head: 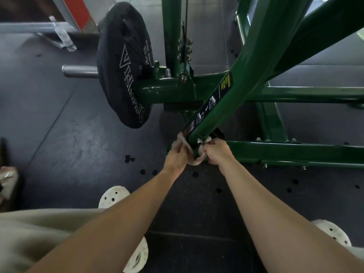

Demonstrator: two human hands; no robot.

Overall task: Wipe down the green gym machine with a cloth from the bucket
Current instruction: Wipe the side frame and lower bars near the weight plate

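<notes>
The green gym machine (246,71) fills the upper right, its slanted post meeting a low floor bar (295,150) at a bolted joint. A pale pinkish cloth (198,159) is looped around the foot of that post. My left hand (177,156) grips one end of the cloth on the left side of the post. My right hand (217,152) grips the other end on the right side, fingers curled tight. The bucket is not in view.
A black weight plate (126,71) sits on a steel sleeve (78,71) left of the frame. A clear water bottle (62,35) stands by a grey bar at top left. Dark rubber flooring (69,125) with wet spots surrounds the base. My white perforated shoes (114,196) are below.
</notes>
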